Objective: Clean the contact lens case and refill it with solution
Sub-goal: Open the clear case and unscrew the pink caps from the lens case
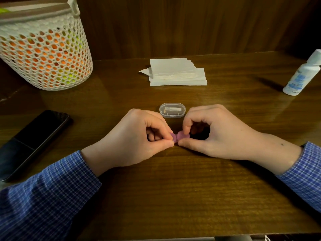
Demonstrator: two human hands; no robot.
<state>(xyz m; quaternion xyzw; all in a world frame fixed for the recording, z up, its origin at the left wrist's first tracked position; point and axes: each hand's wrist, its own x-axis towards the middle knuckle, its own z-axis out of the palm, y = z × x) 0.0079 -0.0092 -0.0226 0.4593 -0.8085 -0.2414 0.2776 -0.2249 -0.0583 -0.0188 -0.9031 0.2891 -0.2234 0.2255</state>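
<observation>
A small purple contact lens case (177,137) lies on the wooden table (173,188) between my hands. My left hand (132,141) pinches its left end between thumb and forefinger. My right hand (215,134) pinches its right end the same way. Most of the case is hidden by my fingers. The white solution bottle (302,75) with blue print stands at the far right, capped. A stack of white tissues (177,72) lies at the back middle.
A clear plastic box (172,110) with small tools inside sits just beyond my hands. A black phone (33,141) lies at the left. A white perforated basket (45,49) with orange and green contents stands at the back left.
</observation>
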